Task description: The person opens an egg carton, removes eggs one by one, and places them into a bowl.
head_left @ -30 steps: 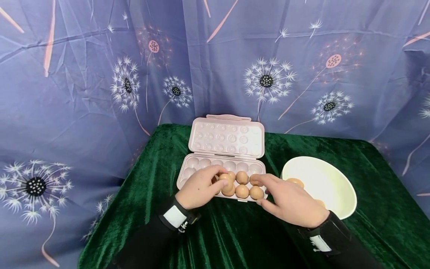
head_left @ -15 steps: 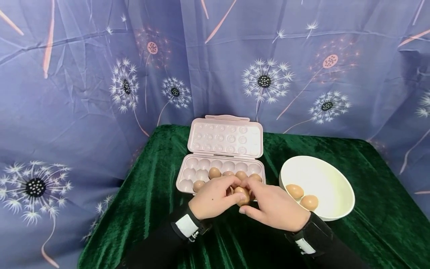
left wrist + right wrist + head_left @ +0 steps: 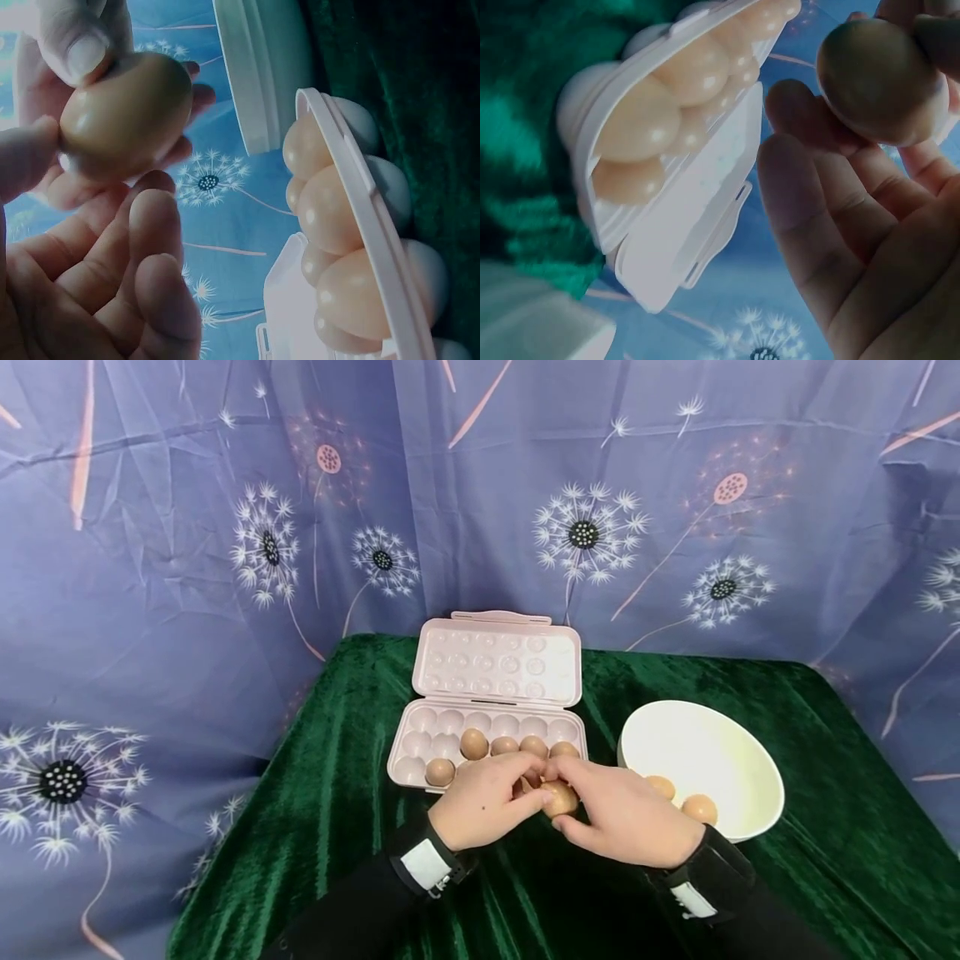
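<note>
A brown egg [image 3: 558, 799] is held between both hands, in front of the carton's near edge in the head view. My left hand [image 3: 483, 802] touches it with thumb and fingertips from the left. From the other side, my right hand [image 3: 630, 814] curls its fingers and thumb round the same egg. In the left wrist view the egg [image 3: 127, 112] has a thumb on top and another at its left end. Fingers sit behind and under the egg [image 3: 881, 82] in the right wrist view. The open pink egg carton [image 3: 397, 752] holds several brown eggs, some behind the hands.
A white bowl [image 3: 757, 760] with two brown eggs [image 3: 699, 810] visible stands right of the carton. The carton's raised lid [image 3: 495, 660] leans back toward the patterned curtain [image 3: 480, 527]. Dark green velvet cloth [image 3: 330, 860] covers the table.
My right hand has moved left from the carton's right end to meet the left hand. The left hand has brought its egg rightward, and the right hand has taken hold of it too.
</note>
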The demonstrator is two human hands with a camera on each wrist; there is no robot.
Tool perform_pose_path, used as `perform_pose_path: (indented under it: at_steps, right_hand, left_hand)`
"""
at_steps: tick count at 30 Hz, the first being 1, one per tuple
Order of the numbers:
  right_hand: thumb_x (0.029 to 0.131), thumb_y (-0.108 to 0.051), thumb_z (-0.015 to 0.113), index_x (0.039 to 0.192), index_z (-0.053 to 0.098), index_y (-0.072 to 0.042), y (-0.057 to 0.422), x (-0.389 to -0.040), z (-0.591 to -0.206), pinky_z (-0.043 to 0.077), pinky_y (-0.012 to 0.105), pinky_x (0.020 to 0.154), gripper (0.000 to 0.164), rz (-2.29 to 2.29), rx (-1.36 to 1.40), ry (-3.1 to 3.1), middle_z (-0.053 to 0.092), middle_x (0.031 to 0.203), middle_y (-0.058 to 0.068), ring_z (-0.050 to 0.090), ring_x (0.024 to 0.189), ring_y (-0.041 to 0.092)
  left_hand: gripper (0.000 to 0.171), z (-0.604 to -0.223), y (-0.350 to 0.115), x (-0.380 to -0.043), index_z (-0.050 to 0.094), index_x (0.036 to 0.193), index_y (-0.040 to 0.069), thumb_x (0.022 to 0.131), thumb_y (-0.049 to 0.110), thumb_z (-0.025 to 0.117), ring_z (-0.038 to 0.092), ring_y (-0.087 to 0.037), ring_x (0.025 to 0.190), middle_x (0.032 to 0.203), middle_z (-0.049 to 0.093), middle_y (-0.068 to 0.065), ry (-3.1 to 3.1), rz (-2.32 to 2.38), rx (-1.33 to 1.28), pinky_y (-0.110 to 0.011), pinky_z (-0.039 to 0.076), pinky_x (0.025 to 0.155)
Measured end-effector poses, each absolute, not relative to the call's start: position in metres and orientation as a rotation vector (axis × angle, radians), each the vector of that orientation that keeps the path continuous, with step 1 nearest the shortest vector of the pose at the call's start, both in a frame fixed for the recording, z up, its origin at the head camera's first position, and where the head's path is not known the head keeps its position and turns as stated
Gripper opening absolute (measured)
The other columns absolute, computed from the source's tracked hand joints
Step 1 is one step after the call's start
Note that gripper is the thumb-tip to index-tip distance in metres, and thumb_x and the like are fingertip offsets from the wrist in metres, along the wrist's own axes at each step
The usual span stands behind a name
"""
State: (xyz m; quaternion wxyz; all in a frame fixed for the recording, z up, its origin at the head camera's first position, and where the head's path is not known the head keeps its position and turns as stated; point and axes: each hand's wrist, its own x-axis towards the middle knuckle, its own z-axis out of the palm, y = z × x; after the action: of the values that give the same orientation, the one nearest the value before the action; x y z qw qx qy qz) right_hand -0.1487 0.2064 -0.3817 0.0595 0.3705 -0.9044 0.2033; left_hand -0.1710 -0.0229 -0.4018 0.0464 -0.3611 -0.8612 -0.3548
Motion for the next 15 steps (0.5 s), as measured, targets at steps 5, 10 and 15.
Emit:
perform_pose_path:
  at_steps: [5,10,15]
  right_hand:
    - [0.085,-0.026,0.077,0.116,0.053,-0.026,0.237,-0.162,-0.372,0.044,0.024,0.059,0.039,0.554,1.020,-2.851,0.052,0.086,-0.016,0.049,0.065,0.001]
    - [0.092,-0.025,0.070,0.119,0.053,-0.026,0.292,-0.193,-0.362,0.048,0.031,0.069,0.032,0.451,0.821,-3.014,0.059,0.093,-0.013,0.056,0.074,0.003]
    - [0.100,-0.029,0.062,0.121,0.051,-0.021,0.335,-0.214,-0.365,0.041,0.035,0.067,0.025,0.446,0.652,-3.204,0.057,0.090,-0.006,0.052,0.072,0.011]
  left_hand:
    - [0.016,-0.403,-0.029,-0.174,0.068,0.109,0.020,0.098,0.032,0.066,0.060,0.001,0.081,0.095,0.065,0.013,-2.615,-1.110,-1.068,-0.018,0.049,0.068]
    - [0.015,-0.408,-0.037,-0.177,0.071,0.107,0.017,0.098,0.028,0.067,0.060,-0.001,0.080,0.095,0.065,0.013,-2.609,-1.104,-1.045,-0.021,0.050,0.068]
    - [0.013,-0.410,-0.042,-0.179,0.071,0.105,0.018,0.097,0.027,0.068,0.061,-0.001,0.079,0.094,0.066,0.013,-2.638,-1.053,-1.003,-0.020,0.050,0.067]
